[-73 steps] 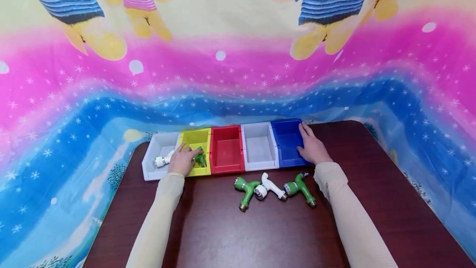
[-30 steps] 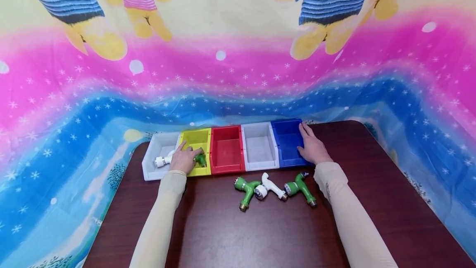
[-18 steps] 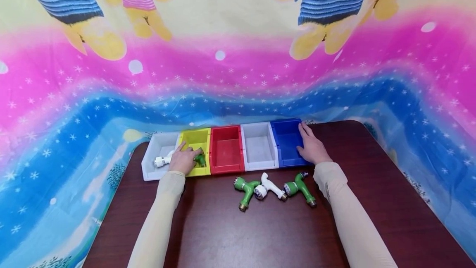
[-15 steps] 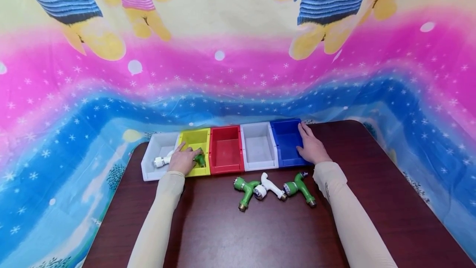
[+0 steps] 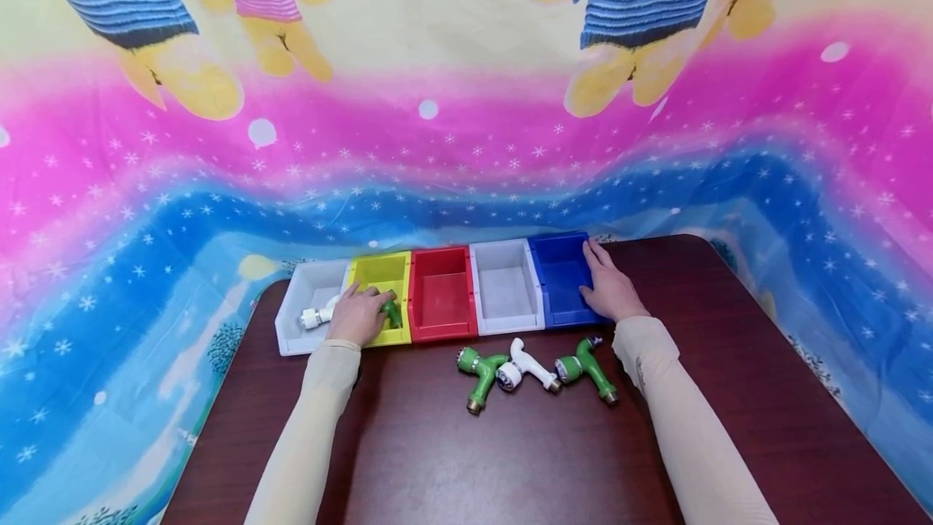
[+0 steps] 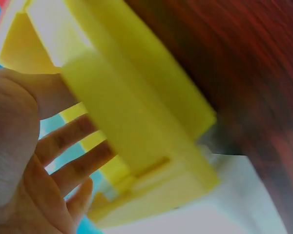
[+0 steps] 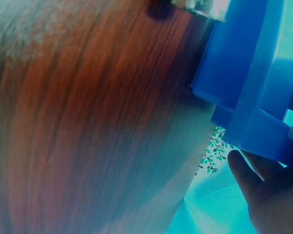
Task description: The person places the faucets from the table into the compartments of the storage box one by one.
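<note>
In the head view my left hand reaches into the yellow bin, its thumb side over a green tap lying there. Part of that tap is hidden by the hand, and the left wrist view shows the fingers extended but no tap. My right hand rests against the right wall of the blue bin, fingers fairly straight. A white tap lies in the leftmost white bin, partly behind my left hand.
Between yellow and blue stand a red bin and another white bin. On the brown table in front lie a green tap, a white tap and another green tap. A printed curtain hangs behind.
The raised index finger of my left hand has come down closer to the other fingers. My right hand, the bins and the taps on the table stay in place.
</note>
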Demonstrator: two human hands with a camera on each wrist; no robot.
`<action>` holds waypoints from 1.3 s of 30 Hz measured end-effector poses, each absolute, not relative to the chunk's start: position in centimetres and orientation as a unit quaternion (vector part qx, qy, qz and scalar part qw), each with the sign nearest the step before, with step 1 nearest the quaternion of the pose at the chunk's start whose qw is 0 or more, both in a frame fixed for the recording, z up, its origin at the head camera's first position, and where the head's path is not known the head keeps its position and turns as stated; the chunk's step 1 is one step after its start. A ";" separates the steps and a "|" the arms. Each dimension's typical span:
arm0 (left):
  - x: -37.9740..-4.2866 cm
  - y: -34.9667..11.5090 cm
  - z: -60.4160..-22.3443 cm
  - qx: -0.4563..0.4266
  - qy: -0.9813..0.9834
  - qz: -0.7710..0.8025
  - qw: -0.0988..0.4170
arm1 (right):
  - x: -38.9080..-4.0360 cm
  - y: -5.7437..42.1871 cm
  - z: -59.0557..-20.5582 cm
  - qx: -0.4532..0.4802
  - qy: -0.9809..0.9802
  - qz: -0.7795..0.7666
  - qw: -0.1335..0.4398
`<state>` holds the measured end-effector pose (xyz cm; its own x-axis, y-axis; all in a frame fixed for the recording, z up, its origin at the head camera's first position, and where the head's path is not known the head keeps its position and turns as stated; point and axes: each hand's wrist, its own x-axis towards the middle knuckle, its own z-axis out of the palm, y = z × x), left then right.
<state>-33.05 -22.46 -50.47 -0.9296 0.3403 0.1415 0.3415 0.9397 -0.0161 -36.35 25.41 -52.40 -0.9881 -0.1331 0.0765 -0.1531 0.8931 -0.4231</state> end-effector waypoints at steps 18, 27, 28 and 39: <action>-28.8 -15.1 -46.9 -0.290 -0.950 -0.020 0.118 | -36.3 25.6 -52.4 0.071 -0.971 0.226 0.016; -25.7 -10.9 -49.9 -0.475 -0.880 -0.002 0.033 | -36.5 25.5 -52.5 0.076 -0.972 0.221 0.019; -25.5 -10.6 -50.2 -0.477 -0.878 0.010 0.033 | -36.5 25.5 -52.5 0.077 -0.972 0.219 0.019; -24.8 -9.5 -51.2 -0.450 -0.891 0.031 0.047 | -36.4 25.5 -52.4 0.074 -0.972 0.224 0.017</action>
<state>-24.85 -9.50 -51.17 -0.5910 0.8048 0.0556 0.7989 0.5935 -0.0979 -36.40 25.47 -52.36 -0.9885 -0.1366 0.0654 -0.1514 0.8888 -0.4326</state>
